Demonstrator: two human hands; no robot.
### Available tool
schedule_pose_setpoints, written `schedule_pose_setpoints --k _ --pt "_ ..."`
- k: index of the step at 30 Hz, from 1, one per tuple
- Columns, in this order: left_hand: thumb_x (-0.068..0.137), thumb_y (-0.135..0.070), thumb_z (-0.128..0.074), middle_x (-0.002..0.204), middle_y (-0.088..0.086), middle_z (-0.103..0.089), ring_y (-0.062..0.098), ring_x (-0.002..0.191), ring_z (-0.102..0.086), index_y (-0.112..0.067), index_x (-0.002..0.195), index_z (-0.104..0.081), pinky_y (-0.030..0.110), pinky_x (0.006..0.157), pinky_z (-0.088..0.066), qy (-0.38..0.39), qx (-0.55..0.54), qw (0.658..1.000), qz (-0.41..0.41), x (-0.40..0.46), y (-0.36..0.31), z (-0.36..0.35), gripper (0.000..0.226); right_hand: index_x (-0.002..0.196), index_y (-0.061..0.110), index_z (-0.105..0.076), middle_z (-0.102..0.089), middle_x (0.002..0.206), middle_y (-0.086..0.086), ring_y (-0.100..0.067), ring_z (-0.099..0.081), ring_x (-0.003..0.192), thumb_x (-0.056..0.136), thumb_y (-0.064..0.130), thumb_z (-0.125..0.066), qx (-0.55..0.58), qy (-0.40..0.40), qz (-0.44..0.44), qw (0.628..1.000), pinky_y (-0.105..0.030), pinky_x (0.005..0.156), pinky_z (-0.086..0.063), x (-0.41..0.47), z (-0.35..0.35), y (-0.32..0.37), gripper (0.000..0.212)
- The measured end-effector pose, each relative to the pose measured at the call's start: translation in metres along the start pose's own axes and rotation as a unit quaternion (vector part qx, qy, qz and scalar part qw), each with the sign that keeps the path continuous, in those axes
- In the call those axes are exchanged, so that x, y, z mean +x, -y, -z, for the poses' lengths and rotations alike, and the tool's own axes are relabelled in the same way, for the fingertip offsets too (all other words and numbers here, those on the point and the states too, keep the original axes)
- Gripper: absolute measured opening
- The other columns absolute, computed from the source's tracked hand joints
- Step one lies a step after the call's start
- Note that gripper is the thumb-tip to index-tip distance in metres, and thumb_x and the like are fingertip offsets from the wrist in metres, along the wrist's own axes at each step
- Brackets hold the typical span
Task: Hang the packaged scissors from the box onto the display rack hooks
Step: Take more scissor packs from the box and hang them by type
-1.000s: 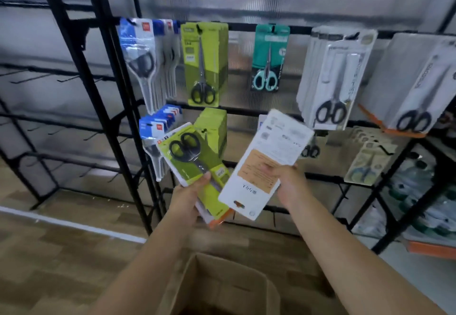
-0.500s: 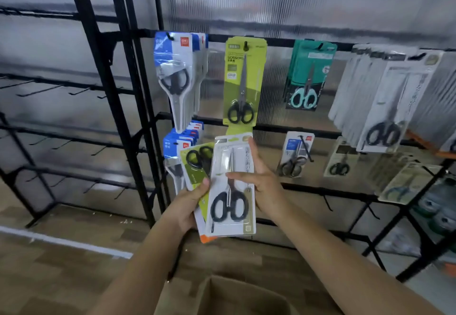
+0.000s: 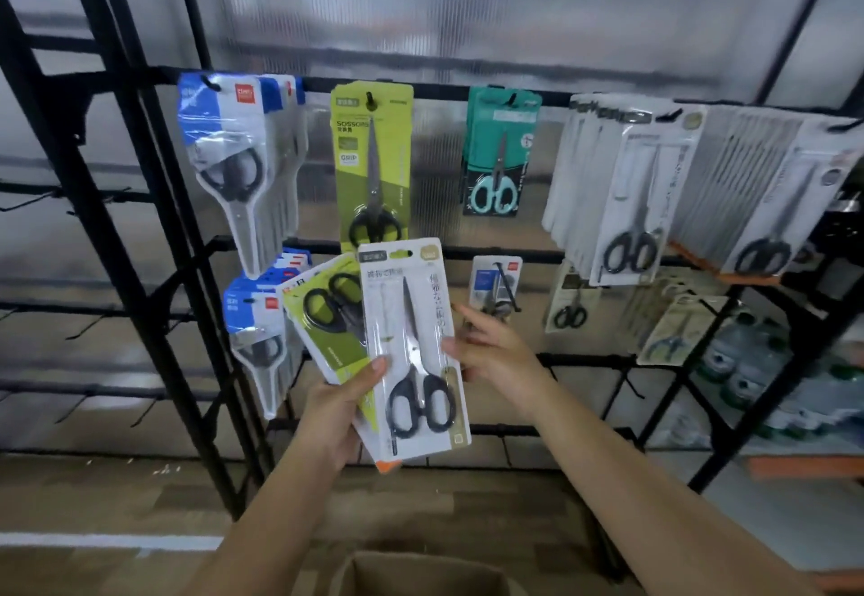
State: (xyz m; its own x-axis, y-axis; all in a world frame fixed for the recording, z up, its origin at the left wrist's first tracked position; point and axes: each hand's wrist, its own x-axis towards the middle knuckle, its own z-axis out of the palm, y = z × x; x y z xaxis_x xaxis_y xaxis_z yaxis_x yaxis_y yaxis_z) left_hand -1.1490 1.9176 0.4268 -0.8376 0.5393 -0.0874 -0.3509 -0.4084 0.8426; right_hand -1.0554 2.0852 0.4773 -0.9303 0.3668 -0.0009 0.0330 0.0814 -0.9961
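**Two packs of scissors held up before the rack**

The person's left hand (image 3: 343,413) grips a small fan of packs from below, thumb pressed across the front. On top is a white card blister pack of black-handled scissors (image 3: 416,357), upright, its hang hole at the top. Behind it, tilted to the left, sits a lime-green card pack with black scissors (image 3: 327,315). An orange edge of another pack peeks out at the bottom.

The right hand (image 3: 491,348) is at the white pack's right edge, fingers loosely spread, fingertips touching the card's side; it pinches nothing that I can make out.

Behind them stands the black metal display rack (image 3: 117,231). Its top bar carries blue-and-clear packs (image 3: 234,151), a green pack (image 3: 374,165), a teal pack (image 3: 500,151) and rows of white packs (image 3: 636,189). The brown cardboard box (image 3: 421,572) stands open on the floor below the arms.
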Motion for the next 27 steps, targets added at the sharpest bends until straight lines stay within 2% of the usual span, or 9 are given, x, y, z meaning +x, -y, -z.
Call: schedule_pose_setpoints --k 3,11,14,15,17,19,21,23,27 --pt "0.067 -0.015 -0.071 0.095 0.007 -0.074 0.021 0.083 -0.072 -0.014 0.089 -0.075 0.029 0.059 -0.057 0.046 0.014 0.999 0.013 0.005 0.013 -0.043 0.023 0.132 0.008 -0.047 -0.065 0.110 -0.019 -0.022 -0.066 0.090 0.077 -0.012 -0.063 0.024 -0.061 0.020 0.998 -0.028 0.072 -0.056 -0.010 0.027 0.005 0.060" --pt "0.082 -0.012 -0.063 0.095 0.001 -0.075 0.016 0.082 -0.072 -0.012 0.106 -0.065 0.027 0.058 -0.057 0.110 0.026 0.994 -0.001 0.031 0.017 -0.148 0.025 0.138 0.029 -0.040 -0.047 0.141 0.001 -0.014 -0.057 0.114 0.085 -0.013 -0.050 -0.084 -0.292 0.179 0.936 -0.022 0.088 -0.051 -0.038 0.149 0.053 0.069" --pt "0.072 -0.019 -0.068 0.101 0.004 -0.074 0.020 0.089 -0.071 -0.015 0.105 -0.066 0.035 0.067 -0.058 0.125 0.051 0.991 -0.009 0.035 0.018 -0.177 0.033 0.141 0.026 -0.036 -0.037 0.148 0.003 -0.028 -0.047 0.113 0.091 -0.003 -0.048 -0.114 -0.328 0.213 0.913 -0.028 0.097 -0.038 -0.033 0.178 0.079 0.059" --pt "0.070 -0.019 -0.069 0.103 0.005 -0.073 0.022 0.092 -0.071 -0.016 0.105 -0.065 0.038 0.074 -0.057 0.126 0.060 0.990 -0.014 0.036 0.019 -0.183 0.035 0.142 0.024 -0.036 -0.036 0.148 0.004 -0.024 -0.037 0.117 0.093 0.001 -0.048 -0.124 -0.334 0.217 0.909 -0.022 0.096 -0.029 -0.029 0.185 0.087 0.056" --pt "0.069 -0.021 -0.070 0.104 0.006 -0.073 0.025 0.095 -0.070 -0.016 0.106 -0.066 0.041 0.080 -0.054 0.122 0.074 0.990 -0.018 0.038 0.022 -0.190 0.037 0.143 0.023 -0.035 -0.037 0.146 0.005 -0.017 -0.039 0.117 0.095 0.006 -0.047 -0.150 -0.344 0.208 0.903 -0.007 0.092 -0.025 -0.019 0.198 0.097 0.052" --pt "0.068 -0.022 -0.071 0.101 0.006 -0.074 0.024 0.091 -0.071 -0.016 0.104 -0.066 0.038 0.074 -0.055 0.111 0.082 0.990 -0.017 0.042 0.023 -0.190 0.036 0.143 0.023 -0.034 -0.042 0.142 0.003 -0.020 -0.061 0.085 0.096 0.011 -0.047 -0.180 -0.342 0.192 0.902 -0.011 0.082 -0.045 -0.013 0.207 0.100 0.050" --pt "0.067 -0.023 -0.071 0.101 0.006 -0.074 0.024 0.090 -0.071 -0.016 0.105 -0.066 0.037 0.069 -0.056 0.099 0.082 0.992 -0.010 0.046 0.023 -0.188 0.039 0.143 0.025 -0.034 -0.053 0.129 0.001 -0.007 -0.039 0.040 0.096 0.014 -0.047 -0.209 -0.342 0.179 0.898 -0.016 0.052 -0.048 -0.009 0.215 0.094 0.050" --pt "0.069 -0.022 -0.070 0.104 0.007 -0.073 0.026 0.093 -0.071 -0.013 0.110 -0.065 0.039 0.072 -0.055 0.090 0.081 0.993 -0.011 0.050 0.021 -0.185 0.042 0.143 0.027 -0.034 -0.059 0.123 -0.003 -0.003 -0.027 0.034 0.096 0.014 -0.047 -0.235 -0.347 0.165 0.893 -0.014 0.038 -0.036 -0.006 0.223 0.082 0.050" --pt "0.072 -0.018 -0.069 0.109 0.008 -0.071 0.028 0.098 -0.069 -0.012 0.117 -0.061 0.041 0.075 -0.055 0.079 0.078 0.993 -0.029 0.054 0.013 -0.183 0.045 0.141 0.033 -0.034 -0.059 0.121 -0.010 -0.005 -0.045 0.047 0.096 0.019 -0.048 -0.264 -0.360 0.160 0.880 -0.013 0.045 -0.044 -0.002 0.229 0.070 0.049"
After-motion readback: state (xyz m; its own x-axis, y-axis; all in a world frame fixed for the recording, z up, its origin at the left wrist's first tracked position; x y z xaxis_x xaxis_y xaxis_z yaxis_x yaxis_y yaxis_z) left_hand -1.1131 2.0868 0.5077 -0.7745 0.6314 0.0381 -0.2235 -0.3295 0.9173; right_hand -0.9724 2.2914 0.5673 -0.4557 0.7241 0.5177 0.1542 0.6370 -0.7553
